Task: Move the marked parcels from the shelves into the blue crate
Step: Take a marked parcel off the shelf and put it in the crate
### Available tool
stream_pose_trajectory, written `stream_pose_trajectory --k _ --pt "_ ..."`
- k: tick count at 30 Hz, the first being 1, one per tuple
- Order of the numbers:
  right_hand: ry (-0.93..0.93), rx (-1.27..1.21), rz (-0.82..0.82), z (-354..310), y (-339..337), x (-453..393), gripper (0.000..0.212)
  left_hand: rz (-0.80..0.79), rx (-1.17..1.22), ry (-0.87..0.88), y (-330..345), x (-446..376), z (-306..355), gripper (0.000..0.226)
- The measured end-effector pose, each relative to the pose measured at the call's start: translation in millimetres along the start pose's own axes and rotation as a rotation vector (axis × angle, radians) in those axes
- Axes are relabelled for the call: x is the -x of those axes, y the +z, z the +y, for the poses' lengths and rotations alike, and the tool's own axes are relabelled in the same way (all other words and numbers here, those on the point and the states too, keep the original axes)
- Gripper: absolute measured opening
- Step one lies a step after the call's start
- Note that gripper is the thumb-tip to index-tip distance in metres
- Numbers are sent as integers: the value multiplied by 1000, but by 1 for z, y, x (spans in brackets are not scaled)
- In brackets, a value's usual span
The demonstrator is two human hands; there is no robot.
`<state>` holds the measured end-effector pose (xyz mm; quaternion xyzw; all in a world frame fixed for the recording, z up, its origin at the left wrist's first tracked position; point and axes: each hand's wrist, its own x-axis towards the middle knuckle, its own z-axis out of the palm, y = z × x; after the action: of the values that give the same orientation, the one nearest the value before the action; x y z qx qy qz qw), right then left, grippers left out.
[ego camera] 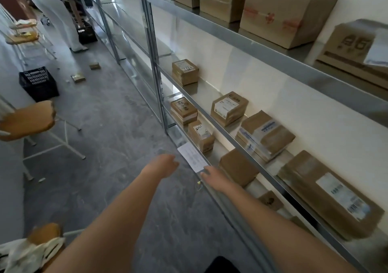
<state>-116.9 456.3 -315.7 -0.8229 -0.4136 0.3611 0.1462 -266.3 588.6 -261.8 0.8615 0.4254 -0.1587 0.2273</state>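
Progress: we judge the task is at its beginning or between two picks, because neither hand carries a parcel and many parcels lie on the shelves (210,116).
Blue crate: we see no blue crate; only a dark crate (38,83) stands on the floor well apart to the left, and we cannot tell if it is the goal.
Left hand (165,163): it hangs over the floor beside the shelf edge, fingers loosely curled, its grip holds nothing.
Right hand (212,177): it reaches to the edge of the lower shelf, fingers stretched, its grip holds nothing; it is just beside a white paper sheet (192,160) that lies on that edge.
Nearest parcel: a plain brown parcel (238,167) lies on the lower shelf, just right of the right hand; no mark shows on its top.
Marked parcel: a small parcel with handwriting (200,135) stands beyond the paper on the same shelf; a second one with written numbers (185,72) stands one shelf higher.
Long axis: the handwritten parcel lies with its long side running from the shelf front to the wall, slightly turned; its label looks up.
Left to do: we think all visible parcels wait; which ones are marked we cannot read, as the picture is blurred.
Floor: two small parcels (78,77) lie near the dark crate.
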Motion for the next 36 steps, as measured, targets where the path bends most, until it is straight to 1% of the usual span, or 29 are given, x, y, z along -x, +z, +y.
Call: stream_pose_trajectory --k 2,5,7,8,10,13,15,17,19,21,22,24,26,28,30,32,34,36 --pt "17 -30 13 -3 -9 -22 48 -38 -44 40 -7 -30 8 45" --pt "42 -150 25 -2 -33 -59 48 -61 -24 87 -17 -77 29 48" --pt "39 -193 86 1 -57 -81 43 -59 6 125 -26 -108 46 49" --pt "31 -202 150 2 -70 -90 38 -51 28 138 -32 -123 54 48" --pt "10 -257 340 2 -97 -105 32 -11 129 158 -47 -153 70 44" --pt "16 -395 606 4 -131 -129 30 131 357 164 -72 -200 90 35" --pt "56 -493 700 7 -145 -144 21 227 413 167 -87 -225 101 28" --pt "102 -572 738 10 -154 -159 10 241 438 165 -94 -245 111 32" --pt "142 -626 755 10 -159 -174 5 211 453 180 -99 -263 120 38" --pt "209 -646 798 10 -162 -190 3 160 478 208 -102 -284 129 35" --pt "242 -657 823 9 -164 -198 6 127 509 215 -103 -293 134 31" --pt "321 -723 865 6 -165 -213 14 82 573 245 -106 -309 144 31" --pt "425 -875 888 -1 -163 -224 14 48 610 304 -104 -322 147 33" --pt "499 -1021 912 -9 -156 -232 23 -23 663 353 -102 -331 144 34" --pt "528 -1184 930 -18 -151 -237 35 -99 731 366 -102 -339 141 33" --pt "535 -1354 971 -28 -147 -241 38 -190 786 369 -105 -347 139 32" --pt "563 -1429 1022 -35 -145 -245 39 -298 841 376 -106 -352 137 34" --pt "587 -1455 1042 -41 -146 -248 38 -383 911 359 -106 -354 133 36"
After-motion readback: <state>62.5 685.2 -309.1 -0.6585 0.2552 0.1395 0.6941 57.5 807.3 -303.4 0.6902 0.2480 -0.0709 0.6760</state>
